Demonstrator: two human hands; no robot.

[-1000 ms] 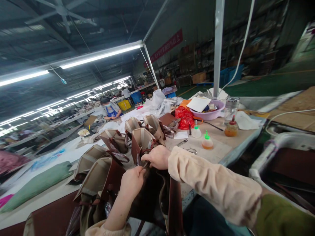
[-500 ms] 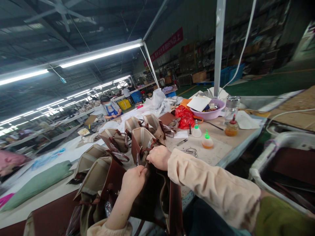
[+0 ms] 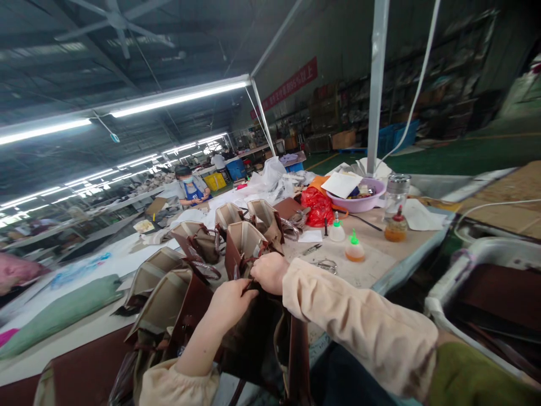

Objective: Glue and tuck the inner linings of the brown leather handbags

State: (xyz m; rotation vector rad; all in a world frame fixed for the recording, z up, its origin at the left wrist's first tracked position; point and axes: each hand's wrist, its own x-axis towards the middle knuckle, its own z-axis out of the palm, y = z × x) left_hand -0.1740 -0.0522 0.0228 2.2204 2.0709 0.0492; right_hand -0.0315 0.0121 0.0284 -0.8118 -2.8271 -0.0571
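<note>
In the head view a dark brown handbag (image 3: 253, 338) stands at the near edge of the table, close to my body. My left hand (image 3: 230, 303) is closed, its thumb and fingers pinching the bag's upper edge. Just beyond it, my right hand (image 3: 269, 273) grips the same edge with curled fingers. The fingertips of both hands are partly hidden. Directly past my hands is a brown bag with a beige lining (image 3: 245, 239). Another open, lined bag (image 3: 169, 293) stands to the left of my left hand.
Scissors (image 3: 326, 265), a glue bottle with a green tip (image 3: 355, 248) and a jar of amber liquid (image 3: 396, 227) stand to the right. Behind are a red plastic bag (image 3: 316, 206) and a purple basin (image 3: 359, 200). A white-rimmed bin (image 3: 435, 307) is at right. A co-worker (image 3: 192, 189) sits farther back.
My left hand has shifted slightly up along the bag's edge, its thumb now stretched further toward my right hand. My right hand keeps its grip. The view has tilted slightly.
</note>
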